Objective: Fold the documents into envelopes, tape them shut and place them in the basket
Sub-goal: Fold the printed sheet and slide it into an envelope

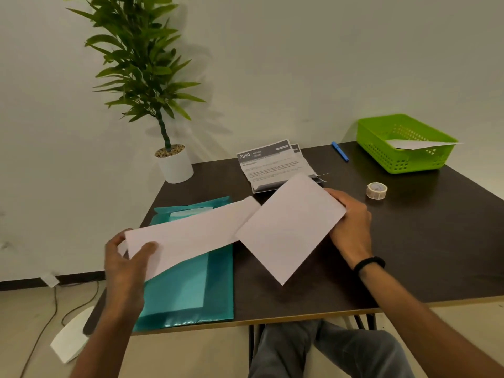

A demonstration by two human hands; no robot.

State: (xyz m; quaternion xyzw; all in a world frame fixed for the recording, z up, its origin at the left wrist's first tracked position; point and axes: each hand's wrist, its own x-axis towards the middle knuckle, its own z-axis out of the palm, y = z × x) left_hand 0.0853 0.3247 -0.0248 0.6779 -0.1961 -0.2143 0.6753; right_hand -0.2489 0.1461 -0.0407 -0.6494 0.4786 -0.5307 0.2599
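Note:
My left hand [128, 260] grips the left end of a long white envelope [188, 236] held above the table. My right hand [351, 222] holds a folded white document [286, 227] by its right corner; its left corner meets the envelope's right end. A stack of printed documents [272, 165] lies at the back middle of the dark table [409, 255]. A roll of clear tape [376, 190] sits to the right of my right hand. The green basket [381, 151] at the back right holds a white envelope [417, 144].
A teal plastic folder [191, 296] lies on the table's left side under the envelope. A blue pen [340, 151] lies near the basket. A potted plant [174, 162] stands at the back left corner. My knees show below the table's front edge.

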